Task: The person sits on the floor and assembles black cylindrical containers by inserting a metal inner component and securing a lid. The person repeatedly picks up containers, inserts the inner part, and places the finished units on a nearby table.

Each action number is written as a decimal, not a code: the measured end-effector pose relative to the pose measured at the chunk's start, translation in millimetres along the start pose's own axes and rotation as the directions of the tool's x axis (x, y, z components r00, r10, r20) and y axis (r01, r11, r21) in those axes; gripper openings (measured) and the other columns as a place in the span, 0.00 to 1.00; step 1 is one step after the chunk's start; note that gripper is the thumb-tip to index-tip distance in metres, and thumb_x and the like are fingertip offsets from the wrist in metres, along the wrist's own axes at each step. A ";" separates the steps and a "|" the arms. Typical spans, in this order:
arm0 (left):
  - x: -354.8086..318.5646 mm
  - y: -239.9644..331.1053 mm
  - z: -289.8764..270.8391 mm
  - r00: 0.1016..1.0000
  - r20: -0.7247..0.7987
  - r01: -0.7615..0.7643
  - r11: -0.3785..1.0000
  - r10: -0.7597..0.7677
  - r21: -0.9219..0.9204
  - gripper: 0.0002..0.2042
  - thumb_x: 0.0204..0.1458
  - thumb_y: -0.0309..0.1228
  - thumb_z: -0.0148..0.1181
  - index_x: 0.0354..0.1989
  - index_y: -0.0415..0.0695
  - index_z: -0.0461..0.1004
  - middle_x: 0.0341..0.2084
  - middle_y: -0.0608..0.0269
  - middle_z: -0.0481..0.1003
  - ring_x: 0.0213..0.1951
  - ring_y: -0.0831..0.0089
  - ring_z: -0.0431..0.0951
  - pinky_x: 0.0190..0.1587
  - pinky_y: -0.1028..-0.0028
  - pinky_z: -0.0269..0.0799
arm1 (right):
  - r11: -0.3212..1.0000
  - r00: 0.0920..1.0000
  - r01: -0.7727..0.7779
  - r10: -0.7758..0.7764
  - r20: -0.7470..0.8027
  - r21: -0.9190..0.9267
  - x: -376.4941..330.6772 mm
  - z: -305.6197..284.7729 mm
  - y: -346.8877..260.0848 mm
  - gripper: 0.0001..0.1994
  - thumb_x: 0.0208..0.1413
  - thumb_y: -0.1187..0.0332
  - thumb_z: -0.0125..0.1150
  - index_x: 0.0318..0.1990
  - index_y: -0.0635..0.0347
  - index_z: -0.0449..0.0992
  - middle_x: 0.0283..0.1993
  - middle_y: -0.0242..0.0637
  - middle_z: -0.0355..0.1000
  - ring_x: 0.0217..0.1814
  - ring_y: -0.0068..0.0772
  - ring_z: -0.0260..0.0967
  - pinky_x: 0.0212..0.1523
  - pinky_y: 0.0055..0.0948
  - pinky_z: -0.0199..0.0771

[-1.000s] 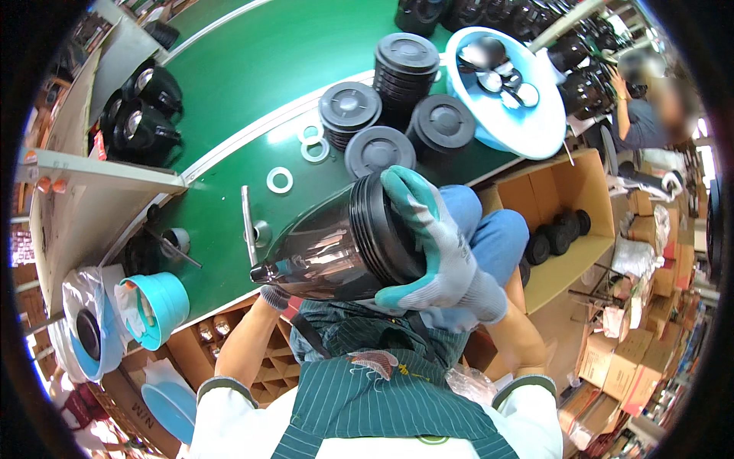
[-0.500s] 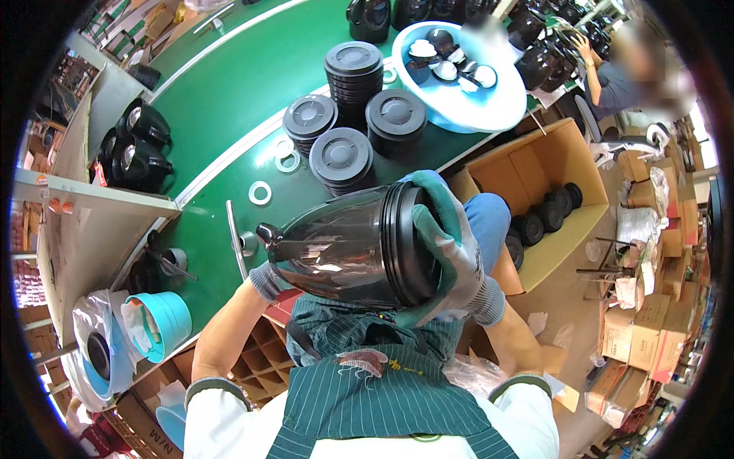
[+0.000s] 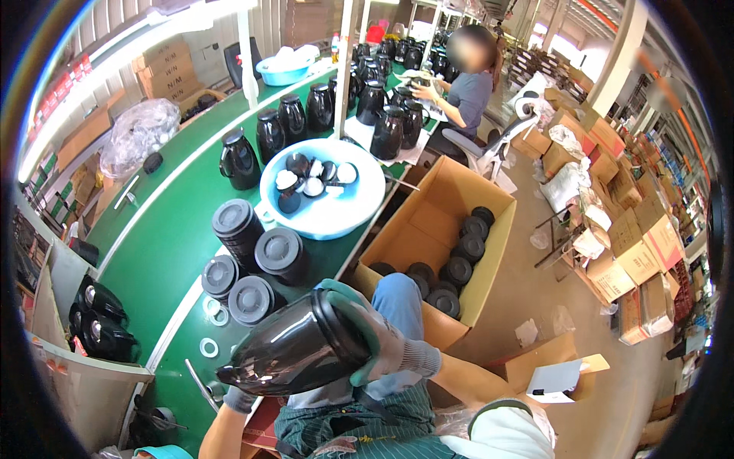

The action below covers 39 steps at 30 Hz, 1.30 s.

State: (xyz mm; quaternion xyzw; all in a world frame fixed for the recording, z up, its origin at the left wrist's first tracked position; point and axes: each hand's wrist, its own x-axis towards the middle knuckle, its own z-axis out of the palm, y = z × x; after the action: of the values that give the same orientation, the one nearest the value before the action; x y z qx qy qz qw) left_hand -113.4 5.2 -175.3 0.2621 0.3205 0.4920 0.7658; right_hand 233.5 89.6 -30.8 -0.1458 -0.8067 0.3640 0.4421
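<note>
A glossy black jug (image 3: 287, 348) lies tilted on its side above my lap, its spout end toward the left and its wide, ridged base end toward the right. My right hand (image 3: 382, 336), in a grey-green glove, is wrapped round the base end. Only the cuff and wrist of my left hand (image 3: 240, 399) show by the spout end; its fingers are hidden behind the jug, which it supports from beneath. Just beyond the jug, stacks of black round caps (image 3: 251, 300) stand on the green table (image 3: 172, 264), with white rings (image 3: 209, 347) beside them.
A blue basin (image 3: 325, 223) holds black and white small parts. Upright black jugs (image 3: 241, 161) line the table behind it. An open carton (image 3: 489, 264) with black round pieces stands at my right. Another person (image 3: 468, 99) works farther along the table. A metal rod (image 3: 201, 384) juts near my left wrist.
My view has lifted and swung right, bringing the far table, the jugs and the co-worker into sight. Both hands stay on the jug, which sits lower and farther left in the picture.
</note>
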 end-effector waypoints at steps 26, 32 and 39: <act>-13.6 -7.2 75.2 0.942 0.289 0.177 0.984 -0.171 0.007 0.27 0.59 0.30 0.65 0.68 0.47 0.67 0.63 0.60 0.70 0.61 0.70 0.73 0.66 0.64 0.68 | 0.965 0.996 0.075 -0.063 0.057 -0.252 30.0 22.3 -94.5 0.48 0.42 0.36 0.77 0.70 0.45 0.67 0.70 0.61 0.61 0.71 0.67 0.63 0.67 0.61 0.65; -21.6 -37.2 117.7 0.947 0.314 0.235 0.821 -0.072 -0.520 0.33 0.61 0.33 0.65 0.75 0.55 0.60 0.72 0.60 0.62 0.68 0.63 0.68 0.72 0.58 0.63 | 0.912 0.883 0.353 -0.252 0.395 -0.210 53.8 20.4 -111.9 0.29 0.54 0.39 0.65 0.61 0.38 0.78 0.66 0.56 0.67 0.66 0.63 0.68 0.63 0.63 0.68; -25.3 25.8 55.8 0.981 0.011 -0.179 0.892 0.191 0.415 0.23 0.61 0.31 0.60 0.66 0.42 0.70 0.60 0.54 0.75 0.58 0.61 0.78 0.65 0.61 0.73 | 0.861 0.907 -0.376 0.418 -0.055 0.343 31.3 31.9 -66.0 0.51 0.50 0.39 0.72 0.75 0.61 0.56 0.70 0.51 0.61 0.70 0.52 0.64 0.67 0.44 0.67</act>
State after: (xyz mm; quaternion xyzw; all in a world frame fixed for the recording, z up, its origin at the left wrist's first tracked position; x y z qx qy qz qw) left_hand -94.6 -13.1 -114.2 0.4404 0.4024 0.4873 0.6377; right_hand 195.3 46.7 24.5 -0.2572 -0.6582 0.5649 0.4260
